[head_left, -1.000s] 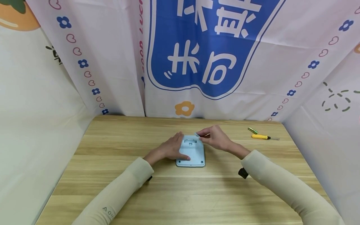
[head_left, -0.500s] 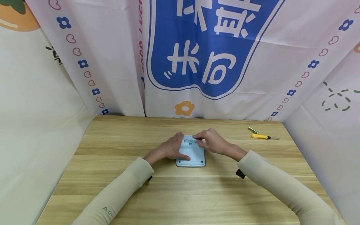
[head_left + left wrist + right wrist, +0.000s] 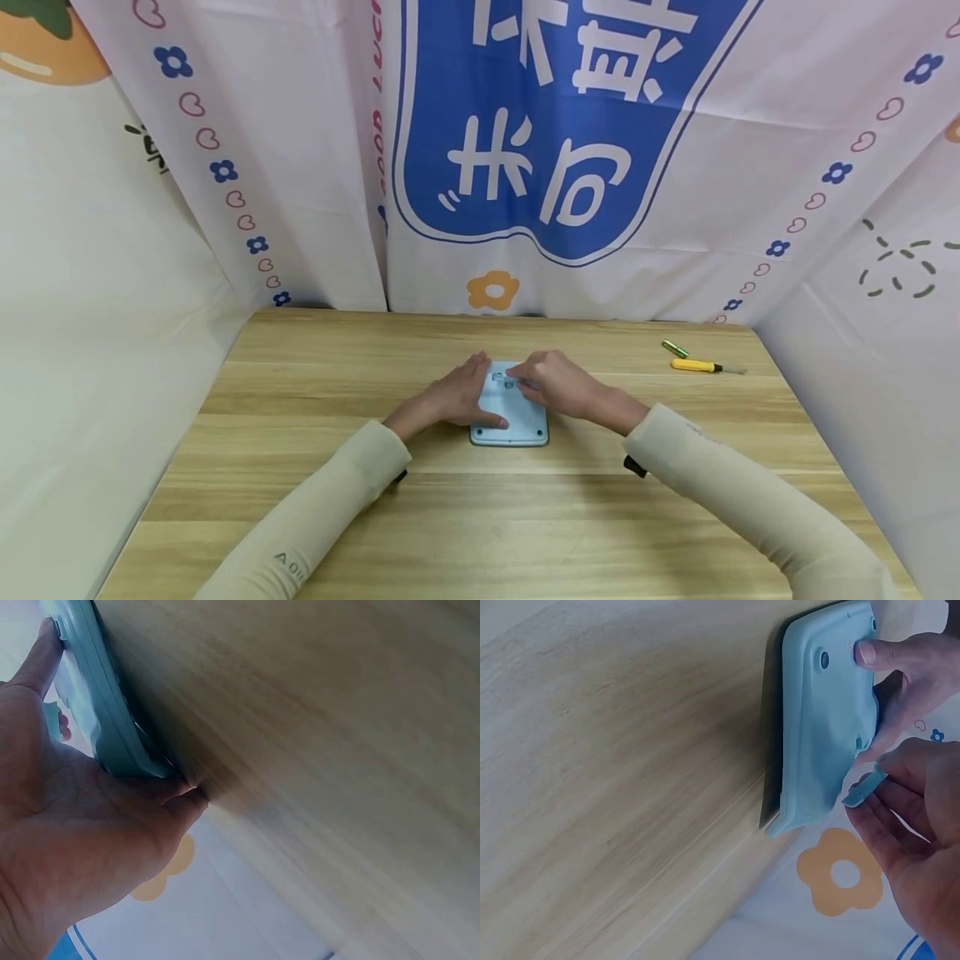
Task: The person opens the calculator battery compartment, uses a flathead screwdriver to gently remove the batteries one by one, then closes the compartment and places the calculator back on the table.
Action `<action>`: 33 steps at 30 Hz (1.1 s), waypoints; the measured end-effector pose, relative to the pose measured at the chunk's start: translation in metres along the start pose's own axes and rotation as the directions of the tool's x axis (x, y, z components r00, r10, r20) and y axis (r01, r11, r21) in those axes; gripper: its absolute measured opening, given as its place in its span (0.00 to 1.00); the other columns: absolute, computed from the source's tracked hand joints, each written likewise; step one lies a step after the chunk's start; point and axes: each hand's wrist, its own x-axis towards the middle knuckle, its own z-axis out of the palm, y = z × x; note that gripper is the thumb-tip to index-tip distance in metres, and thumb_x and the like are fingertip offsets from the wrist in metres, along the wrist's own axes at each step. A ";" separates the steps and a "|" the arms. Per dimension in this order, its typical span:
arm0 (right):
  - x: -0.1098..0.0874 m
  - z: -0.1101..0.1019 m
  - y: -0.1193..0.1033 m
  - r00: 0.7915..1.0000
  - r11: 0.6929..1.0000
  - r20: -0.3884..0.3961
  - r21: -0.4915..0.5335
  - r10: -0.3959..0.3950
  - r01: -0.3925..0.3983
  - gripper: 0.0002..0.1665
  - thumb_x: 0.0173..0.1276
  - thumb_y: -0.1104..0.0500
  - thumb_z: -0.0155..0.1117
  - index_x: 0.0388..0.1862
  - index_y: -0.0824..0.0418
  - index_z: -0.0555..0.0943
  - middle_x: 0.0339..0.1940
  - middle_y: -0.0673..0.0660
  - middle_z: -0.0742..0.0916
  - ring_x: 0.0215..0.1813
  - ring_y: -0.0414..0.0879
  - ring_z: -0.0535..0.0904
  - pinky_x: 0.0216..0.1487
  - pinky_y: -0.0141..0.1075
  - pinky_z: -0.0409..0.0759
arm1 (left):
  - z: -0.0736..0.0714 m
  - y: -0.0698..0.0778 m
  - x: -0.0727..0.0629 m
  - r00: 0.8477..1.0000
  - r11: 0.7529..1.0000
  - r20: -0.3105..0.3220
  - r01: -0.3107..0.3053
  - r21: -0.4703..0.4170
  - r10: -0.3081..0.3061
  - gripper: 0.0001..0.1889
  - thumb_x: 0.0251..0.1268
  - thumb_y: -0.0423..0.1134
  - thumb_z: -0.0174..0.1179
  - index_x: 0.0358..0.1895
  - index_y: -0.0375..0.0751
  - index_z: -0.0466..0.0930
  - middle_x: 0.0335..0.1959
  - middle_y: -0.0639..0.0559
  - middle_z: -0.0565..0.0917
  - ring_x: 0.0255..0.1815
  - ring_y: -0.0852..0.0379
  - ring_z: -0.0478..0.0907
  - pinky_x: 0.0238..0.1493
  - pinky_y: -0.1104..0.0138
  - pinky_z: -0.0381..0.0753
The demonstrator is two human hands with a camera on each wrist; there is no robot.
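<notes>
A light blue calculator lies face down on the wooden table, its small battery slot near the far edge. My left hand holds it from the left, thumb on the back and fingers along the side and far edge. Between thumb and fingers, my right hand pinches a small light blue battery cover. In the head view that hand is over the far right of the calculator, fingertips right at the slot and partly hiding it. The right wrist view shows the cover close to the calculator's back.
A green battery and a yellow-handled screwdriver lie at the far right of the table. Printed white cloth hangs behind the table and along both sides.
My right hand has moved left and slightly nearer, bringing the battery cover from the calculator's far right corner to over the slot. My left hand and the calculator have stayed put.
</notes>
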 end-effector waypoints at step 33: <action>0.013 0.015 -0.006 0.999 0.992 0.030 -0.125 -0.022 0.025 0.14 0.73 0.69 0.69 0.56 0.70 0.88 0.51 0.63 0.92 0.53 0.55 0.90 0.54 0.47 0.89 | 0.002 -0.003 0.003 1.000 1.000 -0.001 -0.018 0.021 0.018 0.63 0.66 0.66 0.69 0.86 0.31 0.40 0.88 0.35 0.43 0.88 0.40 0.44 0.84 0.44 0.54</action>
